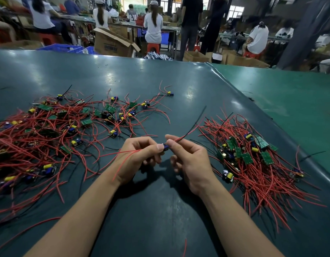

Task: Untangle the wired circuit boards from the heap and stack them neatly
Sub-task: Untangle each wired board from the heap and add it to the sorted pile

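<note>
The person holds one small circuit board (165,146) above the dark green table (160,86), between the two hands. The left hand (140,154) pinches it with thumb and fingers curled around, and the right hand (186,160) pinches the red and black wires (190,131) just where they leave the board.

To do this step well, I think the right hand should slide along the wires to make them straight and together, while the left keeps the board firm — not pulling hard, because the solder joints are probably weak. Then the board can go to the stack (253,160) on the right, wires lying in the same direction as the others.

The board is mostly hidden by fingers; it seems to carry a blue part. The heap (49,134) on the left is a big tangle — many boards remain.
</note>
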{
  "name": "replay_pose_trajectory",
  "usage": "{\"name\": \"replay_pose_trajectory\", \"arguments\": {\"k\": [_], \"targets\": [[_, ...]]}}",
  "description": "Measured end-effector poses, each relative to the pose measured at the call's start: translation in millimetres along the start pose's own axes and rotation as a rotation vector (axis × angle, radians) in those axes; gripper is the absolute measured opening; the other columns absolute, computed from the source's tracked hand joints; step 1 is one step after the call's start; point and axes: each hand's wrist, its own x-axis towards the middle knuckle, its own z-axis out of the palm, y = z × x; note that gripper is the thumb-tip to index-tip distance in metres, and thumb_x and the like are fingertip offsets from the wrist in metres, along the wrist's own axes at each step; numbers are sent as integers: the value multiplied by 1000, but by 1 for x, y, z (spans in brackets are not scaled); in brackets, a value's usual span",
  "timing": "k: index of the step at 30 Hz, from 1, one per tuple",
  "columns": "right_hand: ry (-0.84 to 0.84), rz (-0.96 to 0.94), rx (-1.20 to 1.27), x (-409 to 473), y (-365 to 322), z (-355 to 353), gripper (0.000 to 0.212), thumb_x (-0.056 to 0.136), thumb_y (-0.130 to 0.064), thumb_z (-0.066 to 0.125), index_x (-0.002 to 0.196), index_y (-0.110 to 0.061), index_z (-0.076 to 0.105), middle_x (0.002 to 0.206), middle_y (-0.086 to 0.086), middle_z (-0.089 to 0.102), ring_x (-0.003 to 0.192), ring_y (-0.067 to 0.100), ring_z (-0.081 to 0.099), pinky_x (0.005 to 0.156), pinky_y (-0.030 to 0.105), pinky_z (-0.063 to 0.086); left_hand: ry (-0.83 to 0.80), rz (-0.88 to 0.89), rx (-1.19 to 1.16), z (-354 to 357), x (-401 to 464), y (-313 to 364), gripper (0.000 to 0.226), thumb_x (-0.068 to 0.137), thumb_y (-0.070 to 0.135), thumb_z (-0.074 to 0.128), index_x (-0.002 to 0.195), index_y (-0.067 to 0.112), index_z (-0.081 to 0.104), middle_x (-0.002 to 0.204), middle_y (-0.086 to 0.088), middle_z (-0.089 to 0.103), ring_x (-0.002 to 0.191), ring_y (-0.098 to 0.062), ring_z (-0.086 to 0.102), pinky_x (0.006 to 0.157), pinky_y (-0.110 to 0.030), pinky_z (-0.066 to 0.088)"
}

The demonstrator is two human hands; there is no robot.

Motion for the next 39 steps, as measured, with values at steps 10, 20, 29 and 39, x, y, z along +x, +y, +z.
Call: {"name": "replay_pose_trajectory", "arguments": {"k": [10,20,29,39], "targets": [[464,-245,134,14,-11,-18,18,90,-12,69,72,-10,70,52,-6,56,37,5,39,34,18,31,68,-36,-124,4,-2,8,21,55,32,69,49,18,55,50,-4,49,48,-15,42,50,-26,27],[313,-147,53,14,-2,-14,32,98,-16,57,66,-14,59,52,-4,51,37,9,42,36,18,30,357,1,-350,6,4,11,24,91,15,55,67,16,52,62,-1,60,59,-14,56,56,-25,37],[213,-217,-416,3,0,-4,33,92,-20,66,125,-17,62,117,-1,63,83,5,61,80,35,54,400,-38,-586,-1,3,16,10,91,16,57,95,8,61,86,-7,73,61,-10,62,61,-20,53],[-53,-83,-116,-2,-5,-2,29,86,-38,64,80,-12,76,50,-4,41,39,9,32,38,17,23,31,-280,-388,11,-4,15,18,64,11,74,82,11,71,77,-4,72,53,-10,63,50,-16,52]]}}
